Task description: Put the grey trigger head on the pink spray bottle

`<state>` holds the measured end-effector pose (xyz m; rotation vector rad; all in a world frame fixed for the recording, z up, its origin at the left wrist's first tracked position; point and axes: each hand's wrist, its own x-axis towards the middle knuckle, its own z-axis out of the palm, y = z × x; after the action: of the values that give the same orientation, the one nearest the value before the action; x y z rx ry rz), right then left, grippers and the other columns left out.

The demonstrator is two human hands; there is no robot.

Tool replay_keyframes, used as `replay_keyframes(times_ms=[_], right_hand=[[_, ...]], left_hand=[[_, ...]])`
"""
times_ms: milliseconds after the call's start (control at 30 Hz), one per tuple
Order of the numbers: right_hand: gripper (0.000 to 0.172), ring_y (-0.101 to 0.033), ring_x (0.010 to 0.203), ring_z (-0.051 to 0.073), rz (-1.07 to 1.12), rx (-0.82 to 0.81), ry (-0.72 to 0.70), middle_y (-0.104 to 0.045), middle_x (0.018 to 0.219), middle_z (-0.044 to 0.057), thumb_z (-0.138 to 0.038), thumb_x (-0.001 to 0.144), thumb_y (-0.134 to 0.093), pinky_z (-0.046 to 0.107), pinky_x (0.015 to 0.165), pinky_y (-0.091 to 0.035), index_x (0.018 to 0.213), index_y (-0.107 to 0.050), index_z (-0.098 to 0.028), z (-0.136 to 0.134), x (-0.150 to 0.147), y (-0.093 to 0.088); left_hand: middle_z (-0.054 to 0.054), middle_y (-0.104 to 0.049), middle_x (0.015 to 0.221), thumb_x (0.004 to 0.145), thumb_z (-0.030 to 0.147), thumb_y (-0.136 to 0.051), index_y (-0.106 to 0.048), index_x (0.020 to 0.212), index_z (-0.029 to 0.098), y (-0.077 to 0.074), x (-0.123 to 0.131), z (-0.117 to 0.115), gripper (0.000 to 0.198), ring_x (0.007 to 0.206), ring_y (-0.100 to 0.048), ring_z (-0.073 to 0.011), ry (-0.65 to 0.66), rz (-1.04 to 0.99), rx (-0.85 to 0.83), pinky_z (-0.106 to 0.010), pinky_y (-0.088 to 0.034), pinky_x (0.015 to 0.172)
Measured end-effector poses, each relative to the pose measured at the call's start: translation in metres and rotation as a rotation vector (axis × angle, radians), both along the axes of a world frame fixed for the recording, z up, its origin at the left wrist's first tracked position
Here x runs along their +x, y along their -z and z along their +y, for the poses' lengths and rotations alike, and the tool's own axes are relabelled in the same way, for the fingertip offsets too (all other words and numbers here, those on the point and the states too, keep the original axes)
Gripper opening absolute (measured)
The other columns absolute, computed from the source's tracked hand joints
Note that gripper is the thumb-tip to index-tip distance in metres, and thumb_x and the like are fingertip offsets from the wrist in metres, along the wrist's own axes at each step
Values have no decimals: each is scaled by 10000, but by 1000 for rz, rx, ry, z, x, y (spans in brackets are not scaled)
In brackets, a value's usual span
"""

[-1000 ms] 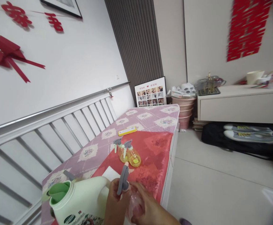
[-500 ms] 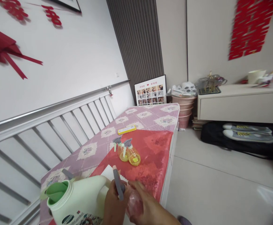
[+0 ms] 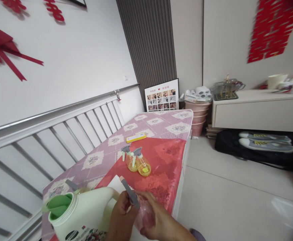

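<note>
In my right hand (image 3: 162, 219) is the clear pinkish body of a spray bottle (image 3: 145, 214), with my fingers wrapped round it. My left hand (image 3: 121, 214) closes on the bottle's grey spray head (image 3: 130, 192), which leans up and to the left. Whether the head is screwed tight is hidden by my fingers. Left of my hands stands a large pale green jug (image 3: 89, 206), uncapped, with a green spout in its mouth. Two spray bottles with yellow liquid, a rear one (image 3: 131, 163) and a front one (image 3: 144, 166), stand on red cloth (image 3: 161, 154).
A grey nozzle (image 3: 71, 184) pokes up behind the jug. White paper (image 3: 115, 182) lies near my hands. A yellow box (image 3: 136, 137) rests on the patterned mattress (image 3: 93, 160), with a white railing (image 3: 68, 132) along its left. Shoes (image 3: 267, 144) sit on a black bag at right.
The spray head has turned in my left hand and now slants more to the left. Both hands stay on the bottle. The view has shifted slightly.
</note>
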<state>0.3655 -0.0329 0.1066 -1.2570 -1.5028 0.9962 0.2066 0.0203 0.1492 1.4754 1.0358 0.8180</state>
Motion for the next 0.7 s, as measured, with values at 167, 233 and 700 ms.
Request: replay_keyframes(times_ms=[167, 233, 700], right_hand=[[903, -509, 1317, 298, -9, -16, 24, -541, 1378, 123, -117, 525, -743, 441, 1132, -388, 1378, -462, -206, 1, 1, 2], [930, -495, 1336, 298, 3, -32, 6, -539, 1398, 107, -95, 516, -728, 440, 1138, -378, 1396, -456, -229, 0, 2, -2], [896, -498, 1313, 302, -33, 19, 32, -520, 1368, 134, -112, 542, -731, 456, 1136, -378, 1386, -438, -182, 7, -3, 2]], left_hand=[[-25, -723, 862, 718, 332, -761, -614, 899, 201, 6, 6, 0, 266, 893, -664, -209, -116, -57, 32, -343, -505, 885], [-44, -743, 968, 747, 366, -747, -633, 999, 206, 4, 4, 1, 320, 964, -666, -212, -27, -95, -8, -337, -505, 909], [1, -700, 854, 694, 218, -721, -637, 951, 202, -1, 15, -1, 271, 847, -635, -178, -164, -126, 13, -317, -498, 848]])
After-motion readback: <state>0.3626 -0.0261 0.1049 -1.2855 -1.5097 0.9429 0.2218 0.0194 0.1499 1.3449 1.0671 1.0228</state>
